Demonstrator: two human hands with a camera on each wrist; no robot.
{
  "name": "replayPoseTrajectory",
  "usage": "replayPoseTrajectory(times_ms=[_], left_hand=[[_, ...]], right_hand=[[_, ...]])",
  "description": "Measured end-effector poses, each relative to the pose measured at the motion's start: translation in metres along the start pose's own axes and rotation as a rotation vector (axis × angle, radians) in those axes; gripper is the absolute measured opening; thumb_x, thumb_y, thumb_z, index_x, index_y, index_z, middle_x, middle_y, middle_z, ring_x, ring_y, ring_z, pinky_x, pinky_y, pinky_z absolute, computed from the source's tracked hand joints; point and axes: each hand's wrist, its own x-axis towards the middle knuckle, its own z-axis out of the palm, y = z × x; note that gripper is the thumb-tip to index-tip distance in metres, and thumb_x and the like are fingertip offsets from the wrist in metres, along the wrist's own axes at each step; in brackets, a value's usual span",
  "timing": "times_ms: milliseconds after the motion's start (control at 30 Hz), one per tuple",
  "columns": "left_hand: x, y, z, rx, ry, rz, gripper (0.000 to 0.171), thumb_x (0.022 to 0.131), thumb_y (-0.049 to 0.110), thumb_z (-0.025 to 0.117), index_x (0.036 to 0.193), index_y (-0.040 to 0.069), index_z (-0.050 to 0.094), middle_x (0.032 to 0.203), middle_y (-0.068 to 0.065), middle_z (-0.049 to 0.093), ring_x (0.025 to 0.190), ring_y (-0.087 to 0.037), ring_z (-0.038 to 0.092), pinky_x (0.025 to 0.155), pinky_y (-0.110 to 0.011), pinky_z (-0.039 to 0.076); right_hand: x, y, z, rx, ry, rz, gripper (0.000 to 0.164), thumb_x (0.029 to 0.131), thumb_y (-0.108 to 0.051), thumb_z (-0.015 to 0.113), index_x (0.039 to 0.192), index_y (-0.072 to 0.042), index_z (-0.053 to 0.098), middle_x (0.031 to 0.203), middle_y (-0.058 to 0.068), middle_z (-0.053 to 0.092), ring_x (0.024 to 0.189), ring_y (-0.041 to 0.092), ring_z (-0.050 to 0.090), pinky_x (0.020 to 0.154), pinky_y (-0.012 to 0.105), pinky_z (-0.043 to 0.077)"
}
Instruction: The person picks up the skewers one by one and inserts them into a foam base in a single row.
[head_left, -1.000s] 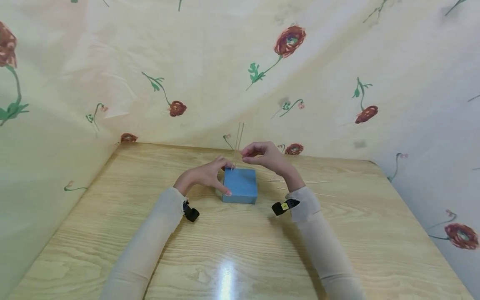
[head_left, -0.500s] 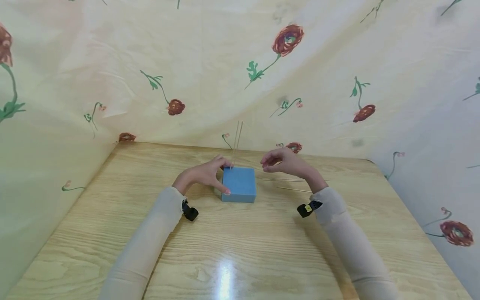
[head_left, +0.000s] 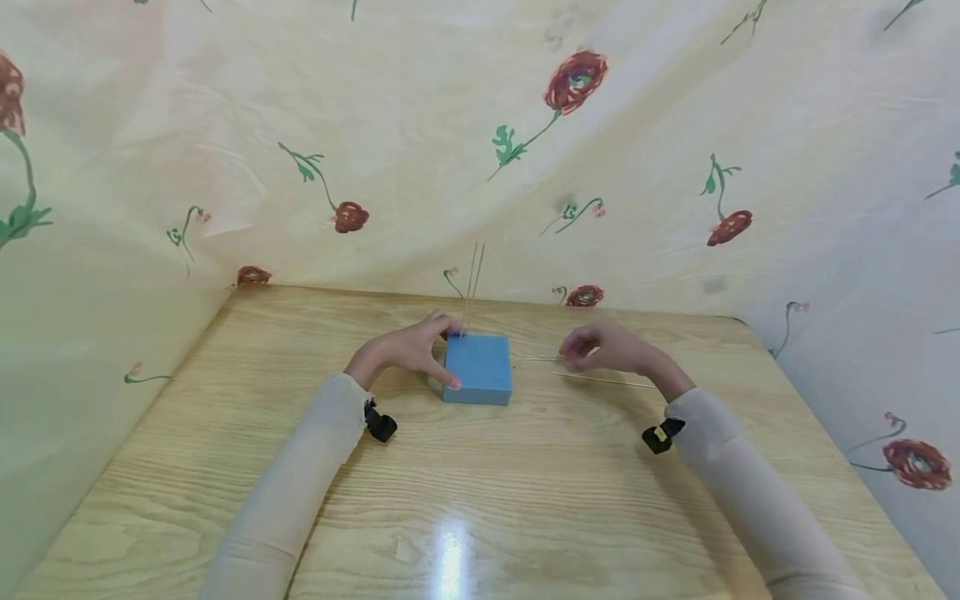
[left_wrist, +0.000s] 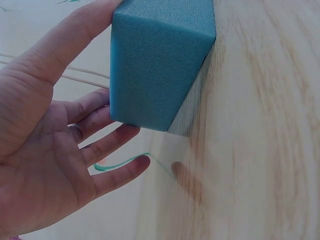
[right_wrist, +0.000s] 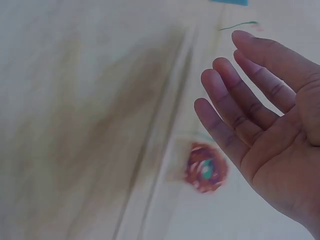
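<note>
A blue foam block (head_left: 477, 367) sits on the wooden table, with two thin sticks (head_left: 473, 287) standing upright at its far left corner. My left hand (head_left: 408, 348) grips the block from the left, thumb at the near side and fingers at the far side. Seen from the left wrist, the block (left_wrist: 150, 70) lies between thumb and fingertips, and the sticks pass behind the thumb. To the right of the block, my right hand (head_left: 611, 346) hovers close over loose thin sticks (head_left: 600, 381) on the table. Its fingers (right_wrist: 235, 95) are relaxed, with nothing between them.
The wooden table (head_left: 375, 517) meets a pale cloth (head_left: 420, 150) printed with red flowers along its back and sides. Black camera straps (head_left: 381, 423) are worn at both wrists.
My right hand has moved away from the upright sticks, rightward and down to the loose sticks on the table. The left hand stays at the block.
</note>
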Motion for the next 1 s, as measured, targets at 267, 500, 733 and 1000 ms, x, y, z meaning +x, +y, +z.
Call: replayPoseTrajectory(times_ms=[267, 500, 733, 1000], left_hand=[[0.002, -0.002, -0.002, -0.003, 0.004, -0.006, 0.085, 0.082, 0.026, 0.088, 0.148, 0.004, 0.041, 0.148, -0.015, 0.035, 0.138, -0.031, 0.036, 0.12, -0.049, 0.032], [0.004, -0.003, -0.003, 0.003, 0.007, -0.014, 0.086, 0.082, 0.027, 0.088, 0.149, 0.005, 0.04, 0.149, -0.015, 0.035, 0.138, -0.031, 0.036, 0.12, -0.049, 0.032], [0.004, -0.001, -0.003, -0.008, 0.006, -0.018, 0.086, 0.081, 0.026, 0.088, 0.149, 0.005, 0.04, 0.149, -0.014, 0.034, 0.139, -0.031, 0.036, 0.12, -0.049, 0.032], [0.004, -0.004, -0.002, -0.004, 0.006, -0.007, 0.085, 0.082, 0.026, 0.088, 0.149, 0.005, 0.04, 0.149, -0.015, 0.034, 0.139, -0.031, 0.036, 0.12, -0.049, 0.032]], right_hand=[[-0.012, 0.017, 0.001, -0.041, 0.009, 0.032, 0.024, 0.086, -0.01, 0.082, 0.106, 0.0, 0.074, 0.103, 0.013, 0.074, 0.092, 0.023, 0.068, 0.084, 0.034, 0.057], [-0.018, 0.026, -0.005, -0.086, -0.014, 0.052, 0.023, 0.086, -0.008, 0.081, 0.106, 0.002, 0.074, 0.101, 0.013, 0.074, 0.09, 0.022, 0.066, 0.081, 0.031, 0.055], [-0.032, 0.028, -0.01, -0.104, -0.045, 0.087, 0.022, 0.086, -0.006, 0.08, 0.104, 0.003, 0.073, 0.095, 0.013, 0.07, 0.087, 0.02, 0.062, 0.075, 0.024, 0.051], [-0.042, 0.034, -0.013, -0.108, -0.059, 0.137, 0.021, 0.084, -0.002, 0.08, 0.103, 0.002, 0.073, 0.091, 0.009, 0.067, 0.084, 0.018, 0.059, 0.073, 0.023, 0.05]])
